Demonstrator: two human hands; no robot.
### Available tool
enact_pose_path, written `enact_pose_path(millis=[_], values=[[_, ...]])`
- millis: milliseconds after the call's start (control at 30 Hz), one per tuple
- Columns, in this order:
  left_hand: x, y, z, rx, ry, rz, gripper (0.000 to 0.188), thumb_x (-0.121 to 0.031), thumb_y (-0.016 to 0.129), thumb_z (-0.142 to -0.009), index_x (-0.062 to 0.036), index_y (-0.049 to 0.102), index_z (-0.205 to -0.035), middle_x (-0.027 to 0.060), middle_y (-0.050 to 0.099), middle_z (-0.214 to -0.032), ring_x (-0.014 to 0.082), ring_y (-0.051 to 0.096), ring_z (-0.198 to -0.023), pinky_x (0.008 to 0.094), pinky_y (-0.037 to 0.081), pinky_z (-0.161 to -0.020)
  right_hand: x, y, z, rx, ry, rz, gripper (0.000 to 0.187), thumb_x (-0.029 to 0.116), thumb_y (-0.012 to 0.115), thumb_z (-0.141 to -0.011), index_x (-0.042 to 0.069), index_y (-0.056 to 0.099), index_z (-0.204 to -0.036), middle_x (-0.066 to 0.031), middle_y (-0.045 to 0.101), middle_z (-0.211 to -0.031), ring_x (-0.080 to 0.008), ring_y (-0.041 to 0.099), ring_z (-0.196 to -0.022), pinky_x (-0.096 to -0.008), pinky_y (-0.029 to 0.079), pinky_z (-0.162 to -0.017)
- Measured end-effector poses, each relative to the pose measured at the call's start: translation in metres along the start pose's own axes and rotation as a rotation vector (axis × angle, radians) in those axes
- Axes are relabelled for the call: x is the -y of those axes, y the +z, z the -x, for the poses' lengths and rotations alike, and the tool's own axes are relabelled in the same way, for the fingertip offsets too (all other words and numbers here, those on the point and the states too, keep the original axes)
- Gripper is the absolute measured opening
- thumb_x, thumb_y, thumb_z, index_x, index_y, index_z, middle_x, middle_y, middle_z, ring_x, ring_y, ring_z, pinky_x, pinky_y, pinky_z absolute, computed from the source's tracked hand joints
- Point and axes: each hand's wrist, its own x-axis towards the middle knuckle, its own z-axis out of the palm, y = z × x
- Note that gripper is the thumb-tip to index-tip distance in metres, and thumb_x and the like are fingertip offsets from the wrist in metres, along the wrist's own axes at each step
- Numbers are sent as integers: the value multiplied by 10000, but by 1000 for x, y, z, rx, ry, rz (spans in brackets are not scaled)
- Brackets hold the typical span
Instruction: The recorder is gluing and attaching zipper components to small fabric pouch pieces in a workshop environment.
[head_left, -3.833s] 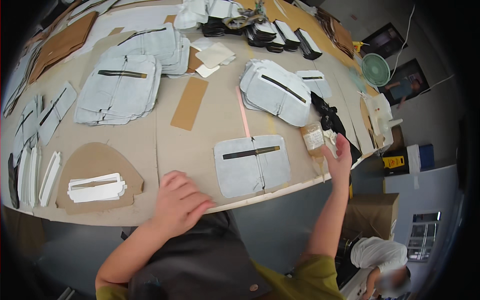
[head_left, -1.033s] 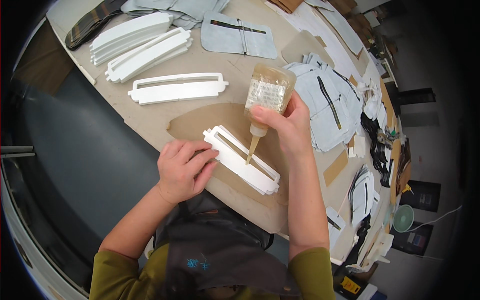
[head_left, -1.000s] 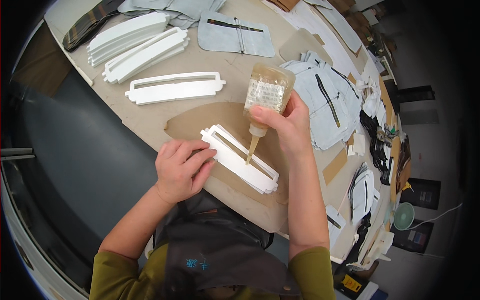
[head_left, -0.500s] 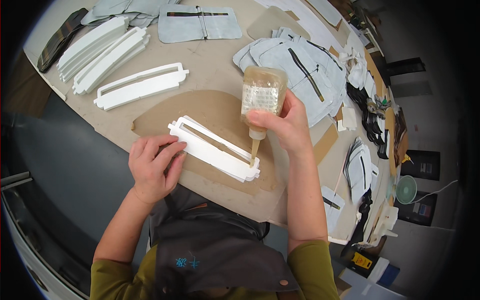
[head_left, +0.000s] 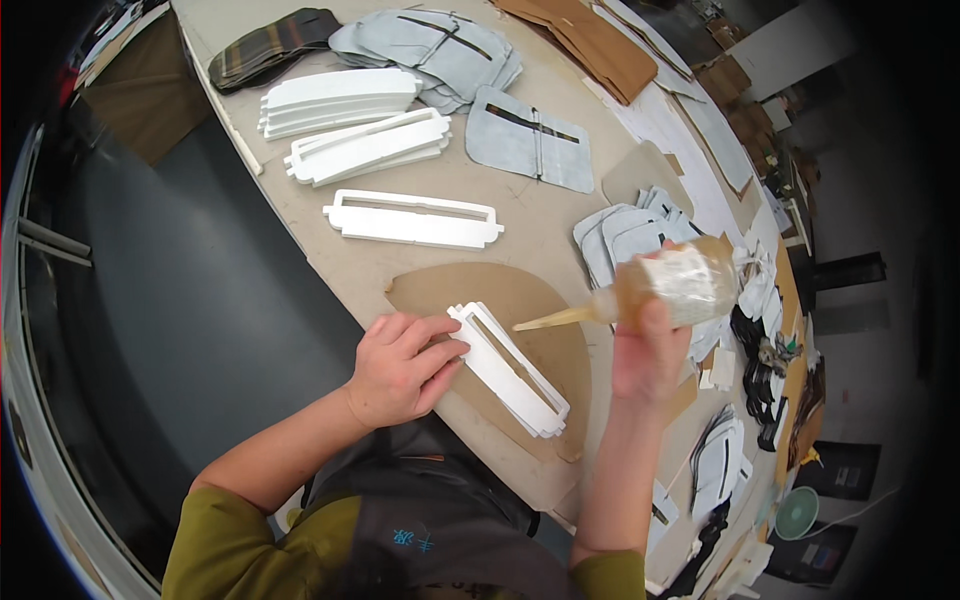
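My left hand [head_left: 405, 368] grips the upper left end of a small stack of white slotted frames [head_left: 497, 378] with its fingertips. The frames lie at a slant on a brown sheet with a curved edge [head_left: 555, 310]. My right hand [head_left: 648, 352] is wrapped round a translucent glue bottle [head_left: 690, 285] with amber contents and a long tapered nozzle. The bottle is tilted almost onto its side above the sheet. Its nozzle tip points left and sits apart from the frames, just beyond their slot.
Farther off lie a single white frame [head_left: 415, 228], stacked white frames [head_left: 340, 100], dark plaid pieces [head_left: 275, 48] and grey-blue panels with dark slits [head_left: 430, 55]. More such panels [head_left: 620, 240] lie behind the bottle. The table's edge [head_left: 290, 225] runs along the left.
My right hand has lifted the glue bottle off the frames' right end and tipped it from upright, nozzle down, to nearly level. The view has turned; my left hand still holds the frames.
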Motion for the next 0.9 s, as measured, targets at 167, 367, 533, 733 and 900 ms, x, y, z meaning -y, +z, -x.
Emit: enact_pose_path(millis=[167, 367, 533, 733, 900], values=[[3, 2, -2, 8, 21, -7, 232, -123, 752, -733, -158, 732, -961, -36, 680, -1046, 187, 602, -857, 326, 447, -741, -22, 38, 4, 83, 42, 244, 469, 25, 868, -755, -3, 617, -1150, -60, 696, -1030, -148, 675, -944, -293, 546, -843], [5, 1, -2, 35, 12, -2, 233, -152, 747, -758, -166, 730, -990, -39, 668, -1058, 186, 603, -893, 319, 458, -748, -34, 45, 2, 142, 3, 427, 467, 36, 876, -763, -4, 612, -1145, -70, 689, -1031, -150, 675, -909, -293, 550, -819], [5, 1, -1, 28, 8, 11, 242, -150, 746, -754, -164, 729, -996, -36, 668, -1060, 188, 606, -898, 319, 460, -747, -32, 43, -4, 98, 3, 354, 462, 35, 869, -769, -2, 606, -1148, -73, 685, -1050, -151, 672, -918, -297, 551, -827], [3, 0, -2, 54, -3, 17, 279, -145, 745, -750, -158, 722, -1028, -32, 667, -1059, 189, 601, -907, 324, 459, -745, -38, 47, -6, 76, 37, 369, 537, 18, 846, -779, -4, 548, -1225, -86, 668, -1091, -159, 669, -944, -304, 558, -824], [3, 2, -2, 20, -16, 24, 275, -104, 740, -710, -150, 732, -981, -31, 687, -1030, 200, 602, -846, 338, 443, -725, -33, 41, -11, 75, 119, 390, 583, 19, 843, -777, -12, 515, -1258, -98, 658, -1102, -168, 670, -954, -306, 565, -815]])
